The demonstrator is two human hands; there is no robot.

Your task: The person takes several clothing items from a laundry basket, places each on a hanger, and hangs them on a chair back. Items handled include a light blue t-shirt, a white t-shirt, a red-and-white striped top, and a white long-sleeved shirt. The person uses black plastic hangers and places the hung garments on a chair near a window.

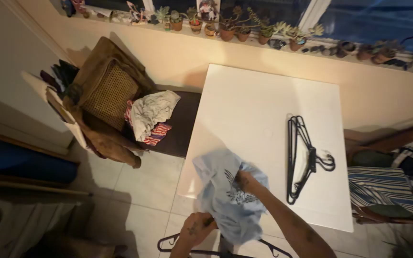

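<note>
Over the table [264, 110] edge, both hands grip a blue shirt [225, 196]: left hand [196, 229] closed low (hanger [187, 247] beneath), right hand [244, 180] bunched inside; its dangling hem could snag that hanger.

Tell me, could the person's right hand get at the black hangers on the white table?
Probably yes, once freed: the right hand is gripping the light blue shirt, but the black hangers lie close beside it on the white table, with nothing between.
</note>
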